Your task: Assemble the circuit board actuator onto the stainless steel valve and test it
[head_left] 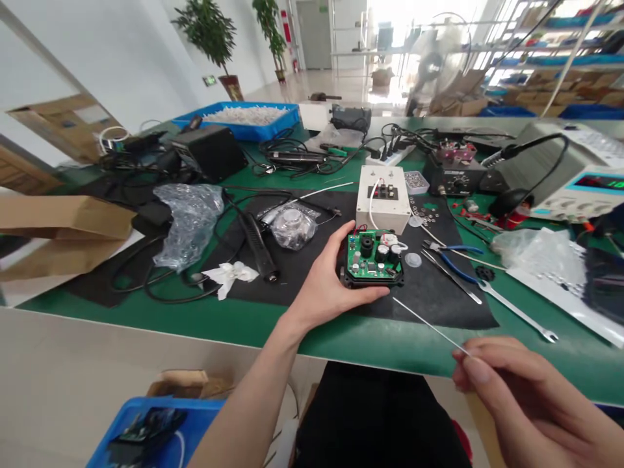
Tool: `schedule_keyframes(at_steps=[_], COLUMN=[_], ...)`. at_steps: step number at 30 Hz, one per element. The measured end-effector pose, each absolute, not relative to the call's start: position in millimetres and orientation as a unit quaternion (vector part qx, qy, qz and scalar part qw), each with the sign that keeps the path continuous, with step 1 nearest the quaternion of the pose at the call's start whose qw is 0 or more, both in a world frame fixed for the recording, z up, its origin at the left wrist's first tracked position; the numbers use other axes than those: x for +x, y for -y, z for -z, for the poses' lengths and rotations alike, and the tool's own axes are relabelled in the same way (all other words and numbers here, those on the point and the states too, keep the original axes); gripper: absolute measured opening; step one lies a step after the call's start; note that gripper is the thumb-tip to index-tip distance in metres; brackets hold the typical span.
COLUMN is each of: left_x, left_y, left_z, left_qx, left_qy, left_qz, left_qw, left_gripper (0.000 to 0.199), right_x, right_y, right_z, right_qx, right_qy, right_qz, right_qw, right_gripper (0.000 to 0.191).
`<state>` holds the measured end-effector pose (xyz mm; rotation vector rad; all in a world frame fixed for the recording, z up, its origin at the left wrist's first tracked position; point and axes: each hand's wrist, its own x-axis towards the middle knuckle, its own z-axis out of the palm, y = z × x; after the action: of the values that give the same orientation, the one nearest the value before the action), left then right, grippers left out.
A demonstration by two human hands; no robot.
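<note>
My left hand (325,286) is wrapped round a black housing (375,282), thumb along its near edge and fingers on its far left side. Inside the housing sits a green circuit board (373,255) with black capacitors, a round black part and a white connector. My right hand (517,383), at the lower right, pinches a thin, pale, straight wire-like stick (429,325) between thumb and forefinger. The stick's far tip points at the near right corner of the housing, apart from it. Just behind the housing stands a white box with switches (383,195).
To the right lie blue-handled pliers (458,260), tweezers (453,279) and a wrench (519,312). A black-handled tool (258,247) and a bagged round part (292,227) lie left. A power supply (575,169) stands right; a blue tray (268,130) is behind.
</note>
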<state>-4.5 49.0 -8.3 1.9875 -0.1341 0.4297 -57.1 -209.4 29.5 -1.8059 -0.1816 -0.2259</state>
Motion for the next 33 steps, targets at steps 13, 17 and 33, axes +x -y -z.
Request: schedule_keyframes(at_steps=[13, 17, 33], left_x=[-10.3, -10.4, -14.5], left_y=[-4.9, -5.9, -5.8], left_z=[38.1, 42.4, 39.3], left_qx=[0.769, 0.769, 0.773], left_qy=[-0.041, -0.026, -0.013], left_qz=[-0.370, -0.384, -0.384], left_qw=[0.519, 0.511, 0.506], left_gripper=[0.107, 0.094, 0.084], right_x=[-17.5, -11.1, -9.7], right_y=[181.4, 177.9, 165.3], right_z=[-22.7, -21.3, -36.8], right_qx=[-0.809, -0.810, -0.734], right_qy=[0.118, 0.136, 0.026], right_qz=[0.121, 0.108, 0.062], right_qw=[0.563, 0.559, 0.676], right_gripper=[0.011, 0.009, 0.024])
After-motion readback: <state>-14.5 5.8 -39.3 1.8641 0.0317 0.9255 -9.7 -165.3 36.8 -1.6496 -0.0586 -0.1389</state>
